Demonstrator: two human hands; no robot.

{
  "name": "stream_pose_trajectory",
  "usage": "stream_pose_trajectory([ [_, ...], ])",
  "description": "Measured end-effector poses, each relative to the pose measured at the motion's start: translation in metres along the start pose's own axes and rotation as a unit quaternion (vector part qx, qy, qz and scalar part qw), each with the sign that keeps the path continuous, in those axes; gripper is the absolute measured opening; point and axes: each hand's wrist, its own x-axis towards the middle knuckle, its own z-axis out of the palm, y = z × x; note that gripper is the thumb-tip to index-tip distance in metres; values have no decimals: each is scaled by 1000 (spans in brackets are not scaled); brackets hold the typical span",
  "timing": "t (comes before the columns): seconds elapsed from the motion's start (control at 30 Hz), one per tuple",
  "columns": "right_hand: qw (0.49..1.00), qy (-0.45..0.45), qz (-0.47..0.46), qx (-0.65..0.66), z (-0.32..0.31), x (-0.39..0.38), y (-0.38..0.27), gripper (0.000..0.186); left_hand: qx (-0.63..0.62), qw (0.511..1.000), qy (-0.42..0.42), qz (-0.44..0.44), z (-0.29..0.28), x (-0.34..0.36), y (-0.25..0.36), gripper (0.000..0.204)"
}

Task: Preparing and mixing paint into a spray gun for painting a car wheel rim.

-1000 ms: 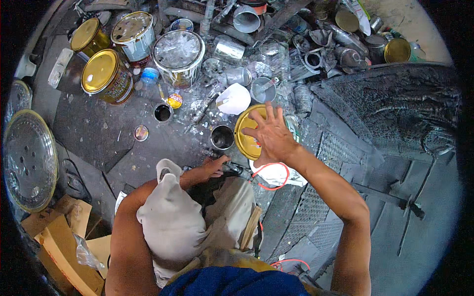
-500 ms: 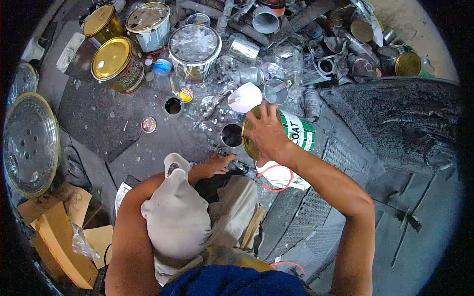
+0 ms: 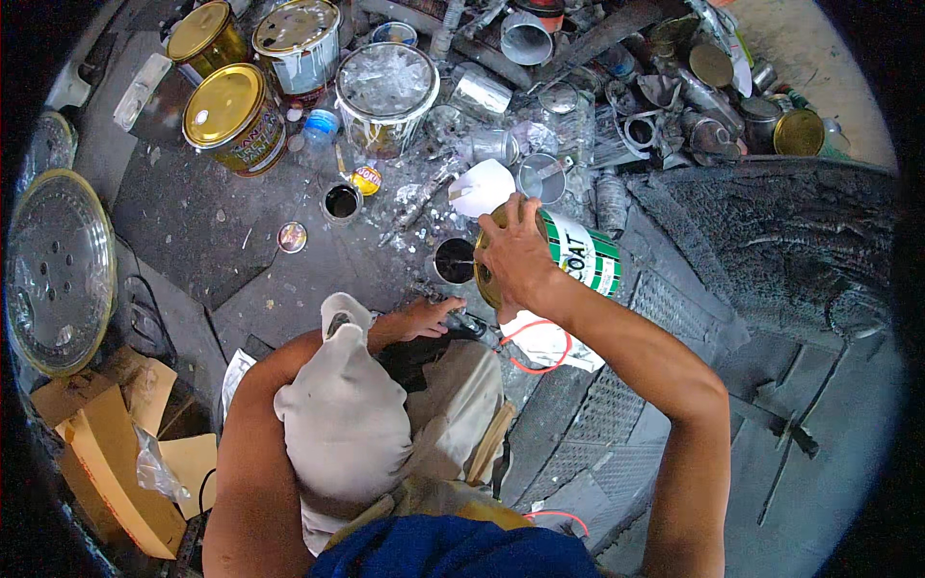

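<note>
My right hand [image 3: 520,250] grips the rim end of a green and white paint can [image 3: 588,252], fingers spread across its gold-coloured end. The can lies tipped on its side, that end toward the left. Right beside it stands a small open tin [image 3: 453,261] with dark inside; a thin pale streak shows between the tin and the paint can. Lower down, my left hand [image 3: 429,318] is closed at a dark and silver object [image 3: 464,323], whose kind I cannot make out. A white cup-shaped piece [image 3: 482,189] sits just behind the tin.
Another open tin [image 3: 341,202] with dark contents stands further left, near a small round lid [image 3: 292,237]. Large paint buckets [image 3: 387,82] stand at the back. Scrap cans and tubes [image 3: 708,106] pile up at back right. Cardboard [image 3: 125,472] lies at lower left; a red cord [image 3: 540,361] curves nearby.
The view has shifted slightly, moving the surroundings a little. The right hand still grips the tipped paint can, and a thin streak now shows at the small tin. The left hand is nearly unchanged.
</note>
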Motion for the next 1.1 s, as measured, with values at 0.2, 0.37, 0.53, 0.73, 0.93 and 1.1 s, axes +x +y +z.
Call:
stream_pose_trajectory([
  [0.2, 997, 34, 0, 69, 4, -4, 4, 85, -10, 999, -28, 18, -11, -6, -5, 76],
  [0.37, 973, 158, -10, 169, 54, -19, 16, 95, -54, 998, 25, 4, 4, -15, 3, 71],
  [0.53, 896, 291, 89, 324, 101, -27, 16, 96, -121, 992, 38, 21, 4, -21, -10, 66],
  [0.73, 831, 343, 191, 394, 158, -48, 3, 103, -250, 963, 26, 98, 13, -21, -6, 37],
  [0.93, 800, 409, 217, 383, 135, -35, -13, 102, -240, 960, 46, 138, 0, -98, 12, 34],
  [1.1, 696, 538, 125, 459, 64, 33, -43, 55, -281, 944, 100, 140, -11, -145, 8, 32],
])
